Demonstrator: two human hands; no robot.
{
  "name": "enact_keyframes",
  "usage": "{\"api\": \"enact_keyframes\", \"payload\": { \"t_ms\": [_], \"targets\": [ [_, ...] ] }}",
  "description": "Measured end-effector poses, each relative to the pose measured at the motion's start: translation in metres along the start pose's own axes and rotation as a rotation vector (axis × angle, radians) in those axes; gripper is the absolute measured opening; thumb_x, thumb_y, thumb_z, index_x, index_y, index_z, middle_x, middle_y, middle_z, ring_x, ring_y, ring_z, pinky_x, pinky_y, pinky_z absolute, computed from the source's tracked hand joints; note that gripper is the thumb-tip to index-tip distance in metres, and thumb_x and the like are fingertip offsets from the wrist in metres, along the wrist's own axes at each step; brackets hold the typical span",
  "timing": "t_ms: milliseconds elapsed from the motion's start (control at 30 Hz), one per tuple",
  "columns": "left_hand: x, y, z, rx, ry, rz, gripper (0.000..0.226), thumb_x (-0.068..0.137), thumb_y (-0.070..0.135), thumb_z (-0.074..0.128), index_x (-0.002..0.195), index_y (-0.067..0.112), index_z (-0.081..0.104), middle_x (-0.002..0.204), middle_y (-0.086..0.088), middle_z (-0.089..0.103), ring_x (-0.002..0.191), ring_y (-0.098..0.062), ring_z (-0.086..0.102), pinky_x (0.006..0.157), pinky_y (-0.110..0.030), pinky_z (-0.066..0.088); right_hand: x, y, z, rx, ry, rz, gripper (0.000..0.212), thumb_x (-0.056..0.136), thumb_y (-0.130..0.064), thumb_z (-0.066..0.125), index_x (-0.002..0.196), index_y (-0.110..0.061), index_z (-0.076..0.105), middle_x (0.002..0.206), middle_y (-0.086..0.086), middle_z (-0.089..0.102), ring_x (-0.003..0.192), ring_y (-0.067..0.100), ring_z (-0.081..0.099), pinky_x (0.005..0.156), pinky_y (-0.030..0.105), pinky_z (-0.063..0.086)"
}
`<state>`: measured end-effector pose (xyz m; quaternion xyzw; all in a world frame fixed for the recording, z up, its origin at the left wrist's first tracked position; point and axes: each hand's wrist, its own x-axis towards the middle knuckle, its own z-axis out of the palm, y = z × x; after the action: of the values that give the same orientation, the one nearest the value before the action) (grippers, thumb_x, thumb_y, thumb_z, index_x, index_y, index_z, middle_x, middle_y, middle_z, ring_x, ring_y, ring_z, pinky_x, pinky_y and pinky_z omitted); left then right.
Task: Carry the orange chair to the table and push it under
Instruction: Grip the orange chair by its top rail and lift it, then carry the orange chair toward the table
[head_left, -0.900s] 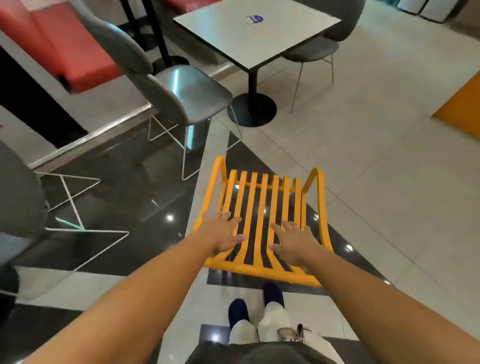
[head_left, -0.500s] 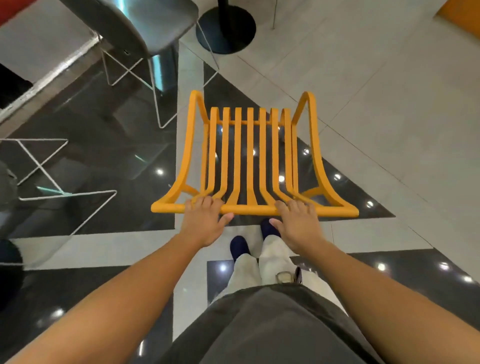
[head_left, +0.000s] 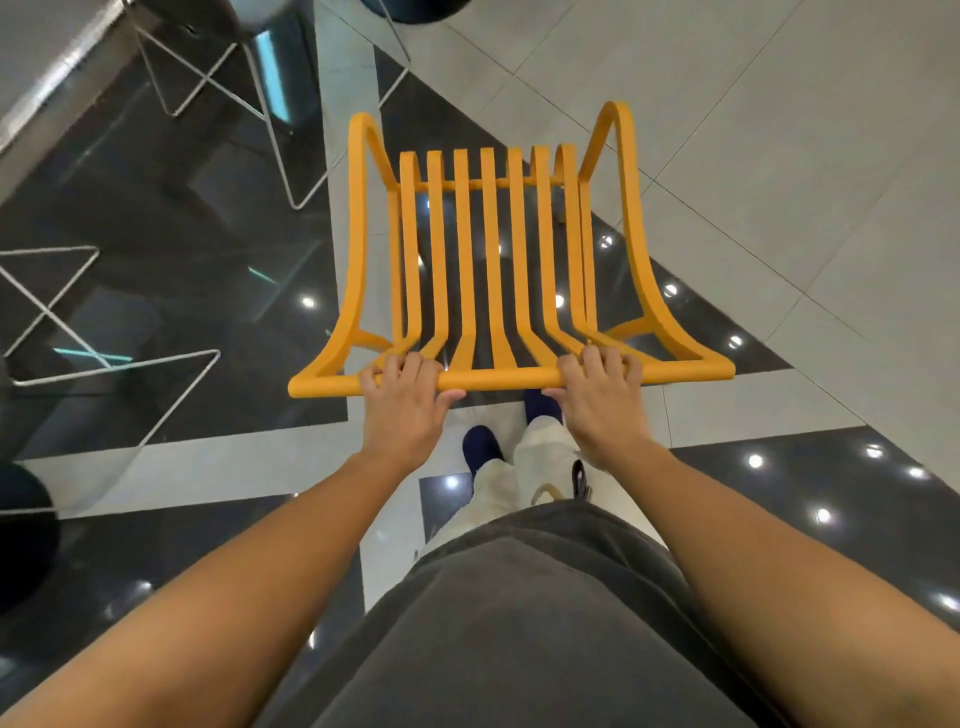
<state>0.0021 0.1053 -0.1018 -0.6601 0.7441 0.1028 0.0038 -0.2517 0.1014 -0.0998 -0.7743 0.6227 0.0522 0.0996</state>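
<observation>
The orange chair (head_left: 491, 270) with slatted back and seat stands right in front of me, seen from above. Its top rail runs across the middle of the view. My left hand (head_left: 402, 410) is wrapped around that rail left of centre. My right hand (head_left: 597, 400) grips the same rail right of centre. The round black foot of the table (head_left: 415, 8) shows only at the very top edge; the tabletop is out of view.
A grey chair on white wire legs (head_left: 223, 78) stands at the top left, close to the orange chair's front left corner. More wire legs (head_left: 78, 332) lie at the left. My feet (head_left: 483, 441) stand just behind the rail. Pale tiled floor (head_left: 779, 156) spreads to the right.
The view has tipped downward, so the table and grey chairs slid out at the top. My hands went from lying on the chair back's slats to closing around its top rail.
</observation>
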Motion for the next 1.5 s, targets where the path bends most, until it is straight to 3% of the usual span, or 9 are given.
{"api": "enact_keyframes", "payload": {
  "t_ms": [633, 800, 1033, 1500],
  "targets": [
    [0.142, 0.006, -0.025, -0.039, 0.014, 0.009, 0.038, 0.093, 0.052, 0.044, 0.101, 0.017, 0.058, 0.100, -0.003, 0.062, 0.097, -0.026, 0.049, 0.086, -0.047, 0.031, 0.129, 0.049, -0.043, 0.071, 0.006, 0.015, 0.041, 0.096, -0.048, 0.040, 0.108, -0.011, 0.052, 0.107, 0.013, 0.056, 0.102, 0.034, 0.048, 0.093, 0.053, 0.036],
    [0.191, 0.007, -0.034, -0.079, -0.009, 0.013, 0.040, 0.093, 0.052, 0.044, 0.105, 0.017, 0.059, 0.105, -0.003, 0.062, 0.101, -0.026, 0.048, 0.089, -0.046, 0.029, 0.174, 0.066, -0.059, 0.007, -0.052, 0.041, 0.046, 0.096, -0.053, 0.033, 0.112, -0.013, 0.050, 0.110, 0.013, 0.056, 0.105, 0.035, 0.049, 0.094, 0.056, 0.037],
    [0.266, 0.011, -0.042, -0.069, -0.009, -0.011, 0.043, 0.093, 0.054, 0.040, 0.106, 0.017, 0.057, 0.106, -0.004, 0.061, 0.102, -0.027, 0.048, 0.093, -0.049, 0.027, 0.242, 0.093, -0.074, 0.068, -0.070, 0.064, 0.047, 0.095, -0.052, 0.038, 0.112, -0.010, 0.050, 0.112, 0.014, 0.056, 0.109, 0.036, 0.048, 0.096, 0.059, 0.034],
    [0.371, 0.033, -0.054, 0.008, -0.022, -0.021, 0.046, 0.094, 0.053, 0.036, 0.110, 0.014, 0.056, 0.108, -0.007, 0.060, 0.102, -0.029, 0.048, 0.091, -0.049, 0.031, 0.346, 0.151, -0.095, 0.122, 0.011, 0.013, 0.048, 0.092, -0.055, 0.039, 0.103, -0.011, 0.051, 0.102, 0.011, 0.056, 0.099, 0.033, 0.047, 0.091, 0.057, 0.033]
  ]
}}
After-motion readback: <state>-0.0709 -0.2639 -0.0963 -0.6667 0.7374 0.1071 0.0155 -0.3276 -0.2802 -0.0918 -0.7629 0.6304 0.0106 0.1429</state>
